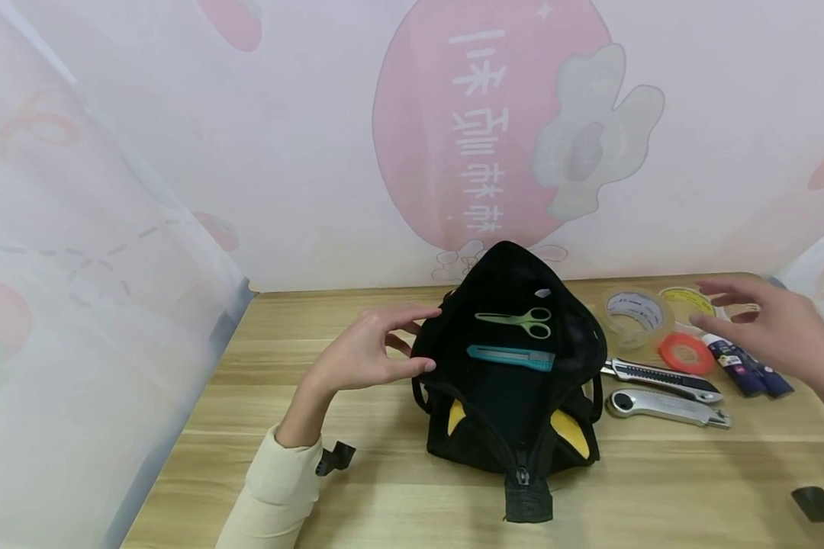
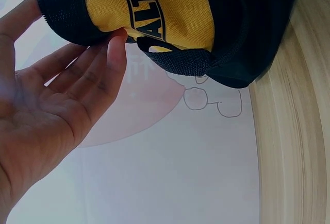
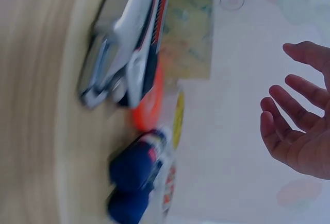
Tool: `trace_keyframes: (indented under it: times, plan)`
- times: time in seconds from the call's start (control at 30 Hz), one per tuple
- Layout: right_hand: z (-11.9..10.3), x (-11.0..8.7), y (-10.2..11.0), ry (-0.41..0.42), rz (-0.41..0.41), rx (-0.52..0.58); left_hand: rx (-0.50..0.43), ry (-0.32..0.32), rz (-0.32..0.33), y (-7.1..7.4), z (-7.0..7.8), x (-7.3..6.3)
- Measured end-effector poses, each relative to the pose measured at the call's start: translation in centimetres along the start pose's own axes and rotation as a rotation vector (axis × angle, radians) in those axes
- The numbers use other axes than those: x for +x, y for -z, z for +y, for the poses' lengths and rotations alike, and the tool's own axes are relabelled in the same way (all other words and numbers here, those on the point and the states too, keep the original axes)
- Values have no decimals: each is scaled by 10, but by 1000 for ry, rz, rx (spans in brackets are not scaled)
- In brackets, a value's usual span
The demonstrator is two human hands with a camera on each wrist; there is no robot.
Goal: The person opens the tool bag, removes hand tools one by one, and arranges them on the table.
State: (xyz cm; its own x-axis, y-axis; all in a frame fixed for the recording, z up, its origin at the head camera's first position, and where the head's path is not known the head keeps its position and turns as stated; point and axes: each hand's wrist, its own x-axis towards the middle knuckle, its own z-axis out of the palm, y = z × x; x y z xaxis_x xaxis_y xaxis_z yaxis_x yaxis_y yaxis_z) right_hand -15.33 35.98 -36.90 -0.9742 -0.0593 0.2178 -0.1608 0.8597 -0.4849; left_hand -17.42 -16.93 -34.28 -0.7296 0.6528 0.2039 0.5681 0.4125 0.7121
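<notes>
A black and yellow tool bag (image 1: 529,442) stands on the table with its top unzipped and spread wide. Inside lie green-handled scissors (image 1: 515,320) and a teal box cutter (image 1: 511,357). My left hand (image 1: 367,347) touches the bag's left rim, thumb and forefinger spread apart; in the left wrist view its fingertips meet the bag's side near the yellow panel (image 2: 180,13). At the right, my right hand (image 1: 769,320) hovers with loosely bent fingers and nothing in it. Beneath and beside it are two dark blue glue sticks (image 1: 738,370) and a clear tape roll with a yellow core (image 1: 687,305).
Right of the bag lie a wide clear tape roll (image 1: 635,316), an orange-red tape ring (image 1: 687,353), a black and silver utility knife (image 1: 662,377) and a silver utility knife (image 1: 666,407). Printed cloth (image 1: 302,152) rises behind the wooden table (image 1: 247,427).
</notes>
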Motion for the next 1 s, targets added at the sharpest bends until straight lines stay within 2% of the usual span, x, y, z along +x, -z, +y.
trace_keyframes:
  times: [0.2, 0.33, 0.6, 0.73, 0.83, 1.0]
  plan:
    - [-29, 9, 0, 69, -18, 18, 4, 7, -3, 1, -1, -1]
    - [-49, 14, 0, 83, -41, 12, -3, 5, 1, 3, -2, -3]
    - [-77, 20, -6, 154, -79, 168, -13, 18, 12, 5, -2, -6]
    - [-90, 24, -10, 197, -85, 210, -2, 21, 13, 6, -1, -8]
    - [-100, 26, -13, 243, -85, 229, -1, 13, 11, 6, -2, -8]
    - [-112, 32, -20, 370, -85, 257, 1, -3, 13, 5, -3, -7]
